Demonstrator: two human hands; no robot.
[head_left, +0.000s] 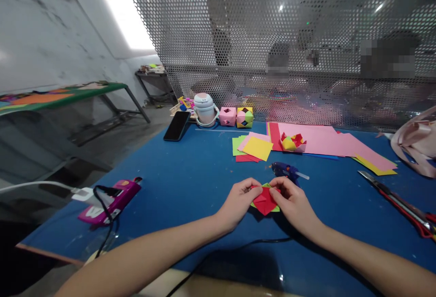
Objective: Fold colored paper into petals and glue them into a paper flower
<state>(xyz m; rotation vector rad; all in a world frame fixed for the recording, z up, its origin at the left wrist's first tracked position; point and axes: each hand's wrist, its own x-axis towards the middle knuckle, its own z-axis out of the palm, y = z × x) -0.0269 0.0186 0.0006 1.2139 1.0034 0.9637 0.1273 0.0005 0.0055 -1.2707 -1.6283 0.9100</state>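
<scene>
Left hand (240, 201) pinching left edge of red-and-green folded paper (265, 200) between thumb and fingers; right hand (294, 201) pinching its right edge; paper between both hands, over blue table (163, 183); glue gun (283, 169) just beyond right hand; loose paper squares (257, 148) beyond both hands; cutter (395, 198) well right of right hand.

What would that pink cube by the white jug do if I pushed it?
The pink cube would probably slide rather than roll, given its flat-looking sides. Its diamond-shaped openings suggest it's hollow, so likely light and easily crushed.
</scene>
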